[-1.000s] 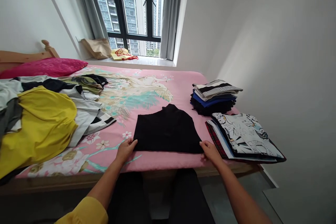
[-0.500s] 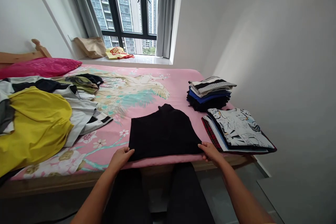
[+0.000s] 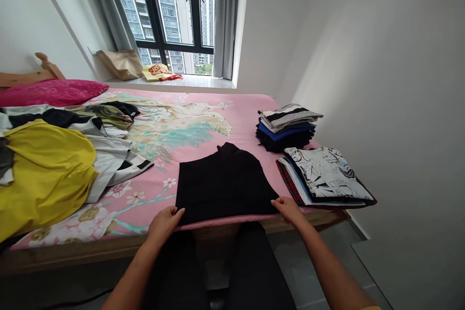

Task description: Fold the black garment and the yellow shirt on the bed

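Observation:
A black high-necked top (image 3: pixel 225 186) lies flat at the bed's front edge, its collar pointing toward the window and its sleeves out of sight. My left hand (image 3: pixel 165 225) pinches its near left corner between thumb and fingers. At the near right corner, my right hand (image 3: pixel 286 208) grips the fabric in the same way. The lower edge stretches nearly straight between both hands. Just right of my right hand sits a stack of folded clothes (image 3: pixel 330 174), topped by a white shirt with a black drawn print.
A second folded pile (image 3: pixel 288 123) stands farther back on the right. Loose clothes, with a yellow garment (image 3: pixel 51 164) in front, cover the left of the pink floral bedsheet (image 3: pixel 243 111). A magenta pillow (image 3: pixel 54 92) and a paper bag (image 3: pixel 121 64) are behind.
The view has shifted slightly, moving the scene a little to the left. Both hands keep hold of the black top's near corners, and the top lies as before.

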`<state>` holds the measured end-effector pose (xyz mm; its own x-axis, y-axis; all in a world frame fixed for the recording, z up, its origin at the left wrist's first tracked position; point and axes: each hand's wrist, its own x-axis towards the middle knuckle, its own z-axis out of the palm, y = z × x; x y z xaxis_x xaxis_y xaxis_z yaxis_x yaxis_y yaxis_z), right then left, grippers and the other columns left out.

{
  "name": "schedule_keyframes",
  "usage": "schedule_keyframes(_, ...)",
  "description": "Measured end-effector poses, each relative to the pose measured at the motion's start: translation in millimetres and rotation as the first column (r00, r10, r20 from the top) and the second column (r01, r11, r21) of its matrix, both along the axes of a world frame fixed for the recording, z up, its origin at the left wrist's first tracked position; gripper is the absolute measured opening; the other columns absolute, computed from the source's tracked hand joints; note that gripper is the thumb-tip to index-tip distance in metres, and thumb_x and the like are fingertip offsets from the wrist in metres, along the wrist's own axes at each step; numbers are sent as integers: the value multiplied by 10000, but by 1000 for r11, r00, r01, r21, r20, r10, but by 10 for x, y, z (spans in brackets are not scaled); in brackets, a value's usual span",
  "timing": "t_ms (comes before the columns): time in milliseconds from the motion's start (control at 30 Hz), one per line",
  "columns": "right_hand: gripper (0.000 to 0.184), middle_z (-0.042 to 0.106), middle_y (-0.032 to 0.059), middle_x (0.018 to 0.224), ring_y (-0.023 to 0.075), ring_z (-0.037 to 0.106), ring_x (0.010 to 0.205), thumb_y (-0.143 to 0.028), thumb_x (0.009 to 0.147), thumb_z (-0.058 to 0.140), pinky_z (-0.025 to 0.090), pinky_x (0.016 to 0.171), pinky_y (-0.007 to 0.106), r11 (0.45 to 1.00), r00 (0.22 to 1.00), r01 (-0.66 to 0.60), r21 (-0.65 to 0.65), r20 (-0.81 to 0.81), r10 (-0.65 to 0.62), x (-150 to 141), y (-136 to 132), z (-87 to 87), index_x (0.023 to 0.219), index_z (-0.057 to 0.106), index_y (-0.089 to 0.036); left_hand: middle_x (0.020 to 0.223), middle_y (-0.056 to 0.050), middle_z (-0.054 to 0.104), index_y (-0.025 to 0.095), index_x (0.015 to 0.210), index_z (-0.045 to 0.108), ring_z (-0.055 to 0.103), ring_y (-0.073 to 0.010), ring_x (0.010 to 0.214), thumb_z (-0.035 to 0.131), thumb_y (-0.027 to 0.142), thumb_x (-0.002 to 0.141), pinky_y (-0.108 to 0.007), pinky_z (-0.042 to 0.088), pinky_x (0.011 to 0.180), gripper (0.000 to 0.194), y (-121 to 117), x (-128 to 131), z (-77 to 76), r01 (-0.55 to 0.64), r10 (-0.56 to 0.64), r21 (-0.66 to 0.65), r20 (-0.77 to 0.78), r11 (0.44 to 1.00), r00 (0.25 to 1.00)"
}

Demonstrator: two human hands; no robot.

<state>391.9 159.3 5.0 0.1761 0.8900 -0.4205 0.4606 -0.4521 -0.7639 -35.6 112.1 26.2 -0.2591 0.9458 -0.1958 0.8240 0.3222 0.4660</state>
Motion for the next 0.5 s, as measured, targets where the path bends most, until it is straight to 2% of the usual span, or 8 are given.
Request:
schedule_keyframes(100,303,370,-95,384,70,376,241,-441,769,592,199,283,171,999,1000,-21,29,-4,21,0,24,5,652,488,-182,557,11,535,222,598,481,548,-185,624,393,600,782,-248,293,567,429,-7,7,20,-7,8,-21,12,1000,1000)
schedule_keyframes(200,327,463,-63,444,81,433,297,-488,813,503,268,309,174,999,998,-12,37,-66,14,67,7,12,812,572,-168,558,9,538,223,594,489,552,-189,628,380,609,785,-250,299,565,444,-9,5,28,0,1,-13,27,1000,1000)
schedule_keyframes(300,438,629,21,676,73,498,386,-497,869,355,359,371,180,998,992,33,52,-125,-27,187,-45,2,1042,571,-158,570,8,555,225,614,508,555,-191,634,381,598,791,-253,306,571,432,-19,14,34,8,-9,19,30,1000,1000)
schedule_keyframes(367,465,666,70,866,68,523,430,-480,880,309,388,401,192,997,990,56,58,-133,-48,262,-78,-5,1119,546,-158,567,8,558,226,616,507,556,-192,635,372,607,794,-254,309,572,442,-23,24,43,9,-10,17,27,1000,1000)
schedule_keyframes(433,445,669,78,914,78,528,444,-476,863,351,396,413,209,997,993,58,58,-106,-52,304,-95,1,1087,563,-155,563,7,554,226,612,500,560,-196,642,361,618,797,-256,311,573,456,-19,31,52,10,-10,4,19,1000,1000)
schedule_keyframes(500,370,669,61,851,101,545,483,-455,817,457,404,445,221,996,998,55,74,-43,-51,294,-93,30,988,598,-159,567,4,554,226,612,497,566,-202,651,358,619,798,-257,312,572,457,-10,34,54,12,-12,-5,8,1000,1000)
